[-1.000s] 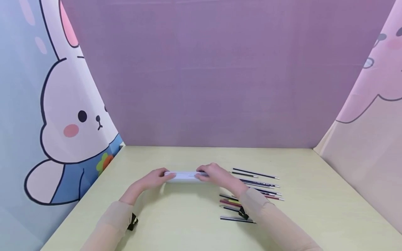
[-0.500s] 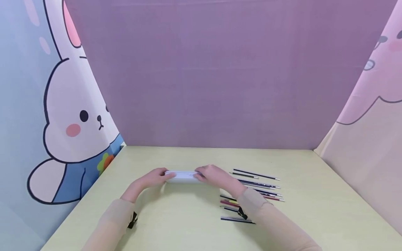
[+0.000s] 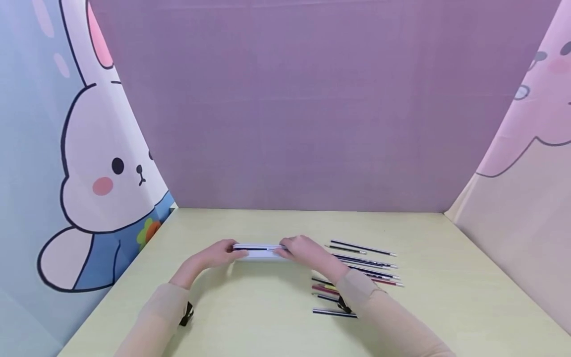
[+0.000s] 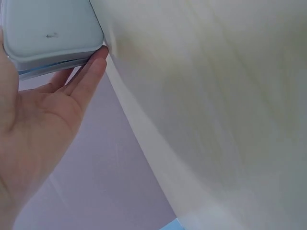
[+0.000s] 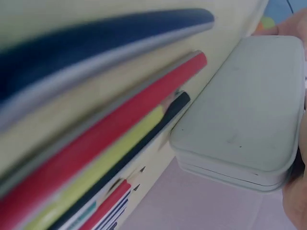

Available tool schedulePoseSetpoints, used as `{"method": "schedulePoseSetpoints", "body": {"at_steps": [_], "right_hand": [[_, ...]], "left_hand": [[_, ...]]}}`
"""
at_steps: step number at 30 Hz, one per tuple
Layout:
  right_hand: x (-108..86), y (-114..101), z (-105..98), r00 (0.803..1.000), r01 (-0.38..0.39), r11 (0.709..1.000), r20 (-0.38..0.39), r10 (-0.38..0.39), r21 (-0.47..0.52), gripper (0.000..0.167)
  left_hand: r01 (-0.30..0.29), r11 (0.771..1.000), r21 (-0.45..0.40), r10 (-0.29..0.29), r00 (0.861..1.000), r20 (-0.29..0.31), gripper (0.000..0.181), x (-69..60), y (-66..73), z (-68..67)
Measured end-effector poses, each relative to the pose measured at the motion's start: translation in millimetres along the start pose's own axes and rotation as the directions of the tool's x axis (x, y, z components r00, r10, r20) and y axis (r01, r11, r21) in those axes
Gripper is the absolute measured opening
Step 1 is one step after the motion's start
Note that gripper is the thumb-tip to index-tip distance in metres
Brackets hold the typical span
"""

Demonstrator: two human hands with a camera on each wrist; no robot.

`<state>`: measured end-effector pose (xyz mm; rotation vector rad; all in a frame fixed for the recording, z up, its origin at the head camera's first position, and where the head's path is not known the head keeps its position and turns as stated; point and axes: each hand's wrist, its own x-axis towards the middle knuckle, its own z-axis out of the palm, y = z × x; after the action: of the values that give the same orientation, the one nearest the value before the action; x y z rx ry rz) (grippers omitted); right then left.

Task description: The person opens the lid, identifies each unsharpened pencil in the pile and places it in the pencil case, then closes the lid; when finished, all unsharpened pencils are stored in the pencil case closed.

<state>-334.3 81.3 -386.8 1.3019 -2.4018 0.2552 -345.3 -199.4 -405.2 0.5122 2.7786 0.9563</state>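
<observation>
A white pencil case with rounded corners is held between both hands near the middle of the table. My left hand grips its left end, thumb on the near side. In the left wrist view, the fingers lie along the case's end. My right hand holds the right end in the same manner. Along the top of the case runs a narrow dark gap between its two halves. What is inside cannot be made out. To the right of the case, under the right forearm, lie several pencils.
A pale yellow table bears everything. Red and yellow pencils lie among dark ones close to the case in the right wrist view. A purple backdrop rises behind, with a rabbit-printed curtain on the left.
A dark gap has appeared along the top of the pencil case, where its halves looked closed before. Both hands keep nearly the same place, and the loose pencils lie as they were.
</observation>
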Motion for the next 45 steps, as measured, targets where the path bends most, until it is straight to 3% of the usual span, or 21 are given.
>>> {"method": "schedulePoseSetpoints", "body": {"at_steps": [5, 10, 15, 20, 23, 27, 31, 35, 42, 45], "right_hand": [[-0.5, 0, 0, 0.998, -0.061, 0.994, 0.019, 0.059, 0.096, 0.024], [-3.4, 6, 2, 0.989, -0.149, 0.964, 0.023, 0.147, 0.221, 0.023], [-6.6, 13, -1, 0.981, -0.185, 0.935, -0.002, 0.195, 0.302, 0.018], [-11.0, 24, -12, 0.965, -0.229, 0.915, -0.048, 0.259, 0.333, 0.014], [-14.6, 32, -16, 0.958, -0.231, 0.910, -0.081, 0.274, 0.344, 0.013], [-19.2, 41, -16, 0.959, -0.180, 0.918, -0.143, 0.243, 0.353, 0.012], [-23.0, 46, -16, 0.956, -0.155, 0.917, -0.177, 0.233, 0.369, 0.010], [-24.2, 47, -18, 0.949, -0.186, 0.901, -0.167, 0.268, 0.391, 0.010], [-21.0, 46, -21, 0.934, -0.241, 0.868, -0.139, 0.329, 0.434, 0.007], [-18.6, 44, -19, 0.925, -0.252, 0.861, -0.150, 0.348, 0.443, 0.006]], "left_hand": [[-0.034, 0.999, -0.009, 0.034, 0.999, 0.004, 0.053, -2.2, -0.8, -1.0], [-0.027, 0.998, -0.048, 0.028, 0.999, 0.029, 0.057, -5.0, -3.8, 2.2], [-0.007, 0.994, -0.113, 0.015, 0.997, 0.071, 0.060, -7.9, -5.9, 4.6], [-0.037, 0.986, -0.163, 0.055, 0.993, 0.106, 0.073, -9.5, -6.2, 2.7], [-0.055, 0.982, -0.182, 0.080, 0.988, 0.131, 0.083, -9.8, -6.1, 1.8], [-0.051, 0.980, -0.194, 0.084, 0.983, 0.165, 0.091, -10.0, -6.3, 2.0], [-0.069, 0.985, -0.161, 0.097, 0.980, 0.172, 0.100, -9.8, -6.2, 3.8], [-0.111, 0.987, -0.115, 0.129, 0.979, 0.160, 0.109, -8.6, -7.6, 6.1], [-0.105, 0.991, -0.087, 0.115, 0.986, 0.121, 0.083, -7.4, -8.7, 7.2], [-0.097, 0.991, -0.094, 0.107, 0.988, 0.113, 0.083, -7.1, -8.7, 7.6]]}}
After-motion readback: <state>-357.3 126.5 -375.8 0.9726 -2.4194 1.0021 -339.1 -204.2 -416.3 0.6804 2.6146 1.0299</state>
